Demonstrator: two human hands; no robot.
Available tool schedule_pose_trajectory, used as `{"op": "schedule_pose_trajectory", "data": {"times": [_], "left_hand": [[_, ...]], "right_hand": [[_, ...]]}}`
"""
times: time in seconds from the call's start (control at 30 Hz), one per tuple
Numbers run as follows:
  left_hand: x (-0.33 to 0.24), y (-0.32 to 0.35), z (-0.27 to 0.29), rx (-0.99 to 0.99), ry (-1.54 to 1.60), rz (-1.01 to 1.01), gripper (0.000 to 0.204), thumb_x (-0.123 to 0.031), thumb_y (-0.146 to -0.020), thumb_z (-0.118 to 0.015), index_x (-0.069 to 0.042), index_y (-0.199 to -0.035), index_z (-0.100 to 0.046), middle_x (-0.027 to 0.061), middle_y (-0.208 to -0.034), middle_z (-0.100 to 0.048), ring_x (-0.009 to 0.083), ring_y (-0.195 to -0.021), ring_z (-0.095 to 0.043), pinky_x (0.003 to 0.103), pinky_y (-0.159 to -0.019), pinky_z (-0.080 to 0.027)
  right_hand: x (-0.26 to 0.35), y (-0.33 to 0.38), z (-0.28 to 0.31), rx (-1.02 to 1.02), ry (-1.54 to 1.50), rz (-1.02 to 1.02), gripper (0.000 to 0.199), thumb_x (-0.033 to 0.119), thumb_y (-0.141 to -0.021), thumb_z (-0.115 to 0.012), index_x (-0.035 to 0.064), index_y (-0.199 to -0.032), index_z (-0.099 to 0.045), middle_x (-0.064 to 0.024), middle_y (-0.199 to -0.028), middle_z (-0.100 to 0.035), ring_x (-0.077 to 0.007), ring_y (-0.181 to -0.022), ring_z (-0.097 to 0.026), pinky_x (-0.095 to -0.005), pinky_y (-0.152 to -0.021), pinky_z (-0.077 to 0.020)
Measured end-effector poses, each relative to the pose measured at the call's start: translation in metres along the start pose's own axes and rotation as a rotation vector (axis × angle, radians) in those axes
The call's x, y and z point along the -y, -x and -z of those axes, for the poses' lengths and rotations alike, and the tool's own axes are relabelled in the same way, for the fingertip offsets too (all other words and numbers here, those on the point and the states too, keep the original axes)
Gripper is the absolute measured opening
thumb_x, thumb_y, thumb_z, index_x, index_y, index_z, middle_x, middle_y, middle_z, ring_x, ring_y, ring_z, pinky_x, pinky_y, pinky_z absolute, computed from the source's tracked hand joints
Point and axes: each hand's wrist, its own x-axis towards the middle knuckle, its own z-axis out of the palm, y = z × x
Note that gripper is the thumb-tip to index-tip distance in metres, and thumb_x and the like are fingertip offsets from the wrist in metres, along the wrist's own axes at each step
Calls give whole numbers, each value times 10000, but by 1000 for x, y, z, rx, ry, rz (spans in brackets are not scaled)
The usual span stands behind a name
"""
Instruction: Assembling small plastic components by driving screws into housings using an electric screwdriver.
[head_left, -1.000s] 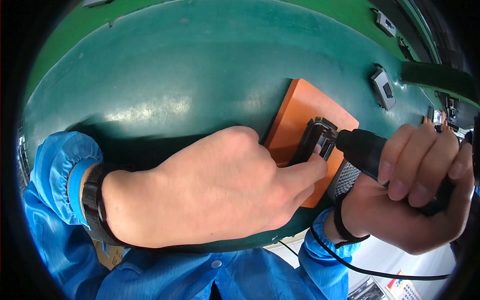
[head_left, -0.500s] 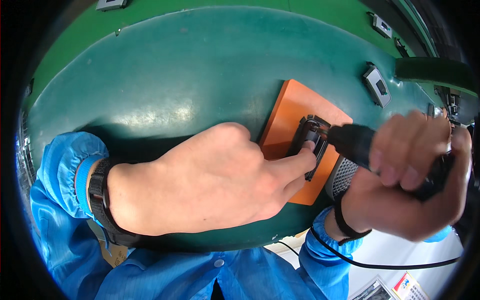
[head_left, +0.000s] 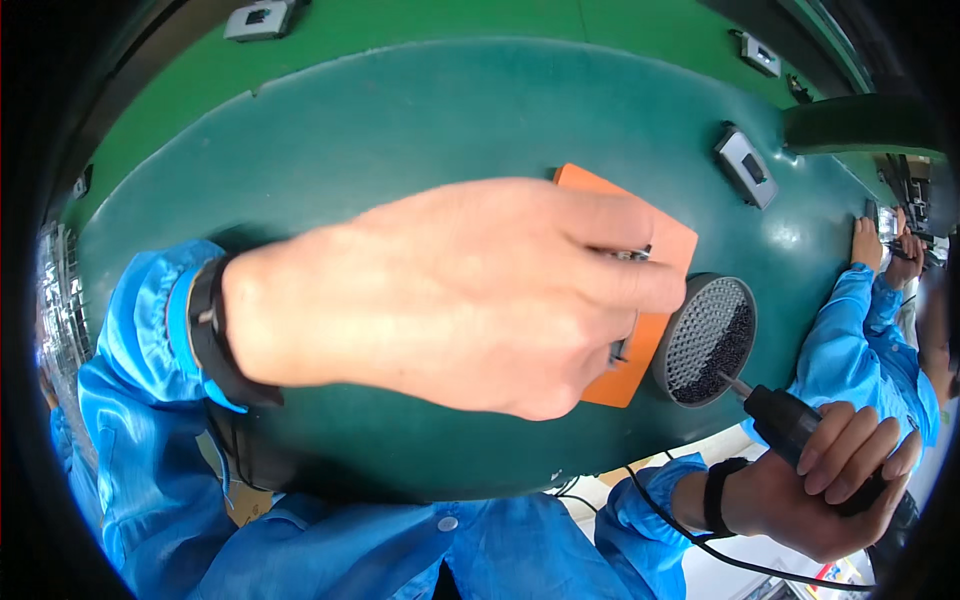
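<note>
My left hand (head_left: 470, 290), its fingers curled, is over an orange block (head_left: 660, 235). It grips a small black rectangular part (head_left: 620, 350), mostly hidden beneath the fingers. In my right hand (head_left: 820, 490) is a black electric screwdriver (head_left: 785, 420), with the fingers wrapped round its body. The screwdriver's thin metal tip reaches into a round grey dish (head_left: 660, 365) to the right of the block. Many tiny dark screws (head_left: 730, 345) lie in the dish, heaped toward its right side.
A grey device (head_left: 745, 165) lies on the green mat (head_left: 400, 110), beyond the dish. More grey devices (head_left: 262, 20) are on the brighter green surface at the far side. At the right, a co-worker's blue sleeves (head_left: 850, 330) and hands show. A black cable (head_left: 735, 555) runs below my right wrist.
My right hand has drawn the screwdriver from the black part down toward me and into the dish. My left hand has shifted up and right, covering more of the part.
</note>
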Motion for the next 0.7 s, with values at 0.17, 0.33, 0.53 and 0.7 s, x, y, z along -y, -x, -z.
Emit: {"op": "schedule_pose_trajectory", "data": {"times": [0.17,0.33,0.53,0.7], "left_hand": [[-7,-5,19,-330,884,263,154,-137,-887,-762,-7,-956,-714,77,-829,-690,211,-736,-651,352,-650,-492],[-24,-9,37,-232,1318,466,151,-163,-926,-742,-30,-1000,-742,62,-816,-724,123,-726,-640,291,-641,-475],[-30,-6,46,-136,1389,545,162,-169,-924,-744,-40,-1021,-754,53,-788,-718,103,-724,-628,283,-639,-472],[-32,-5,46,-150,1341,482,176,-181,-889,-779,-44,-994,-750,62,-764,-705,129,-704,-658,293,-624,-483]], "right_hand": [[17,17,4,-69,24,-153,351,241,-1038,-430,-86,-1144,-504,-28,-695,-427,-71,-402,-317,-221,-350,-263],[33,30,-32,111,110,-613,515,121,-814,-788,-64,-1231,-549,-172,-1081,-653,-139,-573,-592,-236,-614,-476],[10,43,-31,264,20,-617,372,54,-753,-856,12,-1009,-590,-121,-947,-643,-165,-818,-588,-297,-777,-462],[10,46,-35,269,-64,-623,382,40,-756,-858,13,-1015,-579,-120,-954,-637,-162,-825,-573,-299,-754,-458]]}}
